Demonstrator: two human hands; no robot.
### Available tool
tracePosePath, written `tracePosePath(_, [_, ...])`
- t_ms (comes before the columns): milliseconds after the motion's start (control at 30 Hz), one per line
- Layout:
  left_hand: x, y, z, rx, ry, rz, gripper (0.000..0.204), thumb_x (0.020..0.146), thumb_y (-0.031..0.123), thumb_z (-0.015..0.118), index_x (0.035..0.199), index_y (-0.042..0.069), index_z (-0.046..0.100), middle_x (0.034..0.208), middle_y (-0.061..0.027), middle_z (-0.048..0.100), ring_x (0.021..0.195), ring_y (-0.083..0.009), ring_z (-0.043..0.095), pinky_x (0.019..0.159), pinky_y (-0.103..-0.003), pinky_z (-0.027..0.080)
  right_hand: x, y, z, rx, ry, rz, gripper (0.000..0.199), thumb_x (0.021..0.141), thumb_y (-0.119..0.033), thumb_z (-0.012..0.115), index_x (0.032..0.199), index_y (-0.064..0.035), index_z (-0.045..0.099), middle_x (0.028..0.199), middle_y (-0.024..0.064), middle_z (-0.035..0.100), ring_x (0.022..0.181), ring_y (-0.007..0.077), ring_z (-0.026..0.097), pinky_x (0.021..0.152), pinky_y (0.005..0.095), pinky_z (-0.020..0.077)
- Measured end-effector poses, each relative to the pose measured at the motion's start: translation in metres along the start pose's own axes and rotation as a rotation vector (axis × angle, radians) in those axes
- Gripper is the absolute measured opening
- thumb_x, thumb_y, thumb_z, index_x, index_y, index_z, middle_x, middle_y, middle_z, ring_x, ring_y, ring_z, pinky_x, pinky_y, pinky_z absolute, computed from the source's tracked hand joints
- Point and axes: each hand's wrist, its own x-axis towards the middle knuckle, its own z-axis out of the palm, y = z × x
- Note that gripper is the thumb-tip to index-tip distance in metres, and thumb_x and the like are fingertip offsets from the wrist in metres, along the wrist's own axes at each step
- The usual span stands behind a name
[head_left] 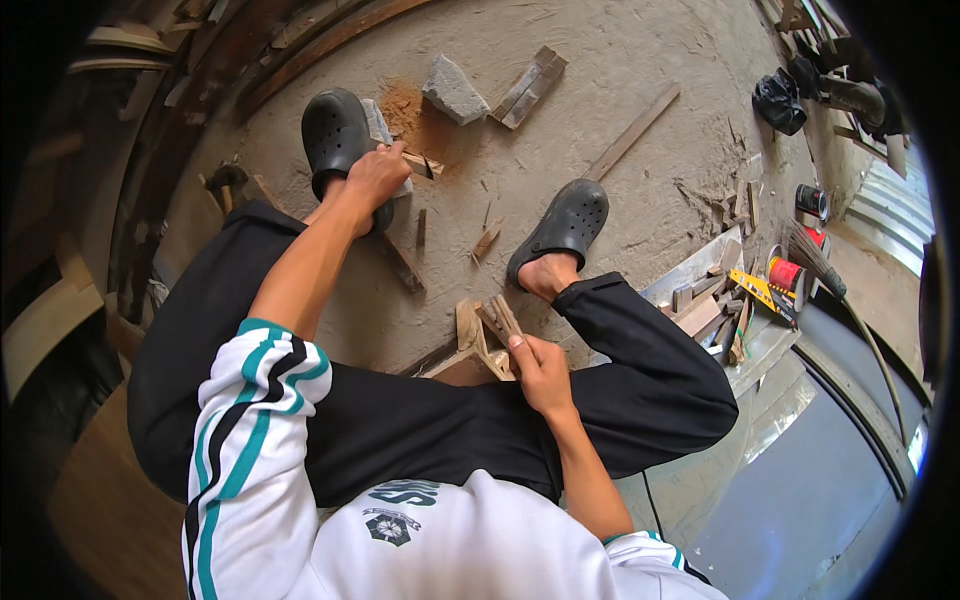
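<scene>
My left hand [376, 176] is closed beside my left clog [337, 138], over a pale stone [378, 122] that partly shows under it. A short piece of wood [424, 164] juts out past its fingers; the grip itself is mostly hidden. In front of my lap, my right hand [542, 374] is closed around a thin wooden strip [505, 315], thumb on top. The strip's upper end leans over several wood offcuts [467, 368] between my legs. Reddish sawdust [402, 108] lies on the floor just beyond my left hand.
A grey stone block [455, 90], a wood block [529, 87] and a long slat [633, 130] lie ahead. My right clog [562, 230] is beside the slat. To the right are a yellow-handled saw [762, 290], a red can [785, 272], a broom [815, 257] and scrap wood.
</scene>
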Motion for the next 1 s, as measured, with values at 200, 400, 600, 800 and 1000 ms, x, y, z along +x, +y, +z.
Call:
tracePosePath(200, [0.013,0.003,0.016,0.055,0.042,0.045,0.015,0.081,0.006,0.057,0.079,-0.003,0.069,0.099,-0.0193,0.06,0.087,-0.036,0.069,0.07,-0.04,0.059,0.099,0.016,0.044,-0.047,0.104,-0.151,0.047,0.097,-0.035,0.05,0.074,0.0059,0.056,0.061,0.0239,0.051,0.055,0.0366,0.052,0.056,0.0435,0.0396])
tracePosePath(400, [-0.005,0.0,-0.01,0.002,0.041,-0.012,0.016,0.083,0.009,0.058,0.08,0.0,0.07,0.101,-0.0194,0.06,0.088,-0.0366,0.069,0.07,-0.04,0.059,-0.005,0.013,0.0,-0.052,0.0,-0.046,0.044,0.096,-0.032,0.052,0.072,0.0043,0.057,0.061,0.0237,0.051,0.057,0.0377,0.055,0.057,0.0445,0.0399])
tracePosePath(600, [0.014,0.013,0.009,0.032,-0.012,0.033,0.016,0.083,0.012,0.058,0.08,0.003,0.071,0.099,-0.0192,0.06,0.089,-0.0365,0.069,0.071,-0.04,0.059,0.122,0.035,0.041,0.064,0.081,-0.072,0.043,0.096,-0.033,0.052,0.076,0.0058,0.055,0.062,0.0227,0.05,0.053,0.0354,0.053,0.056,0.0432,0.0397])
tracePosePath(800, [-0.001,-0.004,-0.002,0.005,0.047,-0.011,0.016,0.082,0.009,0.058,0.077,0.0,0.07,0.101,-0.0193,0.06,0.084,-0.0354,0.07,0.069,-0.041,0.059,0.012,0.024,0.008,-0.004,0.035,-0.114,0.038,0.095,-0.028,0.054,0.076,0.0046,0.058,0.061,0.0239,0.049,0.054,0.0357,0.053,0.056,0.0434,0.0399])
tracePosePath(1000, [0.013,0.014,0.01,0.036,0.01,0.061,0.021,0.084,0.015,0.059,0.079,-0.002,0.069,0.101,-0.0198,0.059,0.083,-0.0354,0.07,0.068,-0.04,0.059,0.143,0.042,0.048,0.075,0.066,-0.12,0.042,0.096,-0.032,0.052,0.075,0.0045,0.054,0.058,0.0175,0.047,0.051,0.0263,0.046,0.054,0.0414,0.0376])
